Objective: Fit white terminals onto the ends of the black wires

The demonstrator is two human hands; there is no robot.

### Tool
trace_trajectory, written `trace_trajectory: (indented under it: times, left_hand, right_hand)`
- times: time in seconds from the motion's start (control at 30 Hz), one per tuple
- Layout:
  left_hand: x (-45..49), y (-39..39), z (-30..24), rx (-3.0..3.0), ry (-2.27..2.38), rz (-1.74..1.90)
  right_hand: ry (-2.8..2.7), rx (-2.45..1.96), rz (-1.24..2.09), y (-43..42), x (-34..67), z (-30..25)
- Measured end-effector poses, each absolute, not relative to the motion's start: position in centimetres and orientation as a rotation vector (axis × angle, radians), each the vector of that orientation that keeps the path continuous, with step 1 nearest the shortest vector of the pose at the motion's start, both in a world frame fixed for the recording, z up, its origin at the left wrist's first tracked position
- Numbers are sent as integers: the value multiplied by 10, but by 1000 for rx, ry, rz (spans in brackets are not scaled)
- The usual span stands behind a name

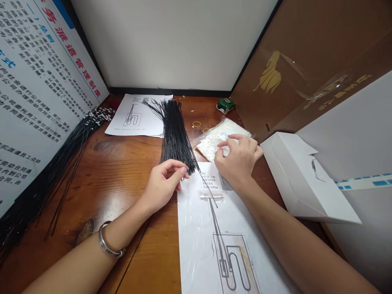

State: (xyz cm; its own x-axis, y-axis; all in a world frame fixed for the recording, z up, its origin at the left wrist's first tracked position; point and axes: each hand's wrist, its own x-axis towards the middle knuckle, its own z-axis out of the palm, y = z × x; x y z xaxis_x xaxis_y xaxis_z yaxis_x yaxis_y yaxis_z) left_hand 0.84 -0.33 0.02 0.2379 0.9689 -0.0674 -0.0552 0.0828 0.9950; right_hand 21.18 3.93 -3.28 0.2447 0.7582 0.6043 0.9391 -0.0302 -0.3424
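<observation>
My left hand (163, 183) rests on the wooden table (122, 163) with its fingers pinched at the near end of a bundle of thin black wires (174, 130). My right hand (239, 157) reaches into a clear plastic bag of small white parts (214, 141), fingers curled and pinched; what they hold is hidden. Below both hands lies a white sheet with a wire diagram (220, 245) under clear film, with one black wire lying across it.
A second pile of black wires with white ends (70, 143) leans along the left poster board. Another diagram sheet (137, 116) lies at the back. A white folded box (303, 179) sits at the right, a green tape measure (226, 105) and rubber bands (196, 124) behind.
</observation>
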Motion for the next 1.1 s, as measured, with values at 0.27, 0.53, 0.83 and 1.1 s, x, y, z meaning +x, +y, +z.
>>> trace_trajectory:
  times: [0.27, 0.53, 0.83, 1.1]
  left_hand:
    - [8, -3, 0, 1195, 1013, 1019]
    - [8, -3, 2, 1201, 1012, 1015]
    - [10, -3, 2, 1182, 1014, 1017]
    - [9, -4, 2, 1189, 1017, 1015]
  right_hand:
    - [-1527, -1845, -283, 42, 218, -36]
    - [-1614, -1891, -129, 43, 219, -39]
    - [-1550, -1895, -50, 43, 218, -35]
    - [-1554, -1851, -44, 44, 219, -37]
